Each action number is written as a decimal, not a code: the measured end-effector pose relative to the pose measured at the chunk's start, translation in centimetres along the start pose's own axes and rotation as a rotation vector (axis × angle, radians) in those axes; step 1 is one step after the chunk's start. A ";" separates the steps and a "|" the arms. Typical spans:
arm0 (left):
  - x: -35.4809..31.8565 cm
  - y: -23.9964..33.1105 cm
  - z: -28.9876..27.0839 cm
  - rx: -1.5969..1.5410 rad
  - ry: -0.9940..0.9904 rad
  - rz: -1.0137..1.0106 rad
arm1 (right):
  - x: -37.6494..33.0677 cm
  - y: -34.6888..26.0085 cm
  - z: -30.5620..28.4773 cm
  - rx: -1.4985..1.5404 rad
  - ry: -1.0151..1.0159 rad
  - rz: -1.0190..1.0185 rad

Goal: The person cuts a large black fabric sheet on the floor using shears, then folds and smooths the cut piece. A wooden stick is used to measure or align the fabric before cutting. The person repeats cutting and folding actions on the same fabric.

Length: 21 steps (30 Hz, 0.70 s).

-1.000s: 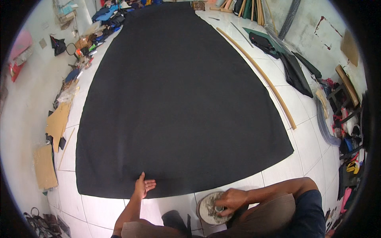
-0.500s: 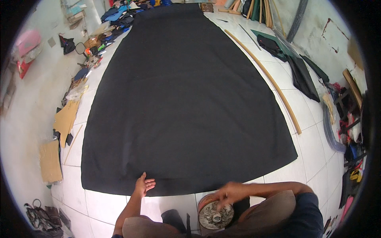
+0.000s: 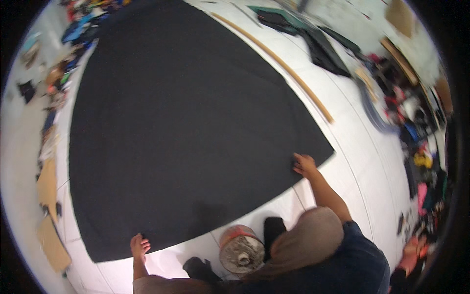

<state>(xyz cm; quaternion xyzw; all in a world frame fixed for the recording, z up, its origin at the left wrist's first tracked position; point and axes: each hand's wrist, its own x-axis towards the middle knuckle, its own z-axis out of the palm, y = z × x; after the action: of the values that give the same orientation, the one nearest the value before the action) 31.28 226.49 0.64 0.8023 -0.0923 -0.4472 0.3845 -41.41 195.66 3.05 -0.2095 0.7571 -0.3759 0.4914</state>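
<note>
A large black sheet of fabric (image 3: 186, 122) lies spread over the white tiled floor. My left hand (image 3: 140, 246) rests at its near edge, close to the left corner, fingers apart and holding nothing that shows. Farther right, my right hand (image 3: 304, 164) is at the sheet's edge, near the right corner. Its fingers are curled together over the black surface; whatever they hold, if anything, blends with the dark cloth. Between my knees stands a round can (image 3: 242, 250) with a reddish side and a stained, greyish top.
A long tan strip (image 3: 289, 71) runs along the sheet's right side. Black material (image 3: 323, 51) lies beyond it. Cluttered goods line the right wall, and brown board pieces (image 3: 53, 245) lie at left. Part of another person's bare limb (image 3: 410, 255) shows at lower right.
My view has turned to the right. My right hand has left its place above the can and reached out to the sheet's right edge. The left hand stays by the near edge.
</note>
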 end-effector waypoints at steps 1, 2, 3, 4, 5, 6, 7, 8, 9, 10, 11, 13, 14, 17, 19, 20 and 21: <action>0.6 -0.5 0.7 -0.056 0.028 -0.002 | 0.5 0.0 -0.2 0.097 0.034 0.026; 0.3 -0.9 0.9 -0.085 0.052 -0.018 | 0.4 -0.5 0.9 0.099 0.057 0.058; 0.4 -0.8 1.0 -0.114 0.077 -0.024 | 0.4 -0.5 1.1 0.116 0.152 0.036; 0.8 -0.4 1.3 -0.151 0.103 -0.024 | 0.6 -0.9 1.1 0.135 0.243 0.006; 1.2 -0.5 1.2 -0.175 0.107 -0.011 | 1.0 -1.3 0.8 0.191 0.260 0.030; 1.6 -0.5 1.0 -0.202 0.114 -0.002 | 1.4 -1.7 0.6 0.244 0.273 0.052; 2.0 0.0 1.2 -0.238 0.123 0.011 | 2.2 -1.8 0.1 0.297 0.281 0.066; 2.4 0.3 1.6 -0.268 0.163 -0.047 | 2.7 -1.9 -1.1 0.315 0.273 0.097; 2.8 0.5 1.9 -0.300 0.205 -0.108 | 3.2 -2.0 -2.5 0.329 0.262 0.127; 3.0 0.9 2.3 -0.334 0.253 -0.166 | 3.7 -2.1 -3.6 0.344 0.245 0.157; 2.9 1.6 1.6 -0.362 0.242 -0.163 | 3.5 -2.2 -2.5 0.407 0.217 0.144; 2.7 2.6 0.8 -0.429 0.213 -0.158 | 2.7 -2.8 -0.9 0.528 0.160 0.111; 3.8 2.6 0.8 -0.465 0.214 -0.141 | 3.8 -3.2 -1.3 0.505 0.160 0.138; 6.7 2.6 1.6 -0.574 0.290 -0.125 | 6.3 -4.6 -0.9 0.526 0.313 -0.151; 7.2 3.9 1.7 -0.655 0.432 -0.153 | 6.5 -6.7 1.2 0.470 0.356 -0.207; 7.2 4.1 1.0 -0.647 0.439 -0.147 | 6.1 -7.6 1.4 0.439 0.391 -0.237; 7.4 4.7 0.1 -0.638 0.444 -0.140 | 6.2 -9.3 2.2 0.358 0.450 -0.349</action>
<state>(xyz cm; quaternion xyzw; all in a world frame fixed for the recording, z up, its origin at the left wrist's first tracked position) 36.41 219.59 -0.90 0.7241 0.1919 -0.2940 0.5936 -42.53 184.75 6.10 -0.1579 0.7212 -0.6183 0.2694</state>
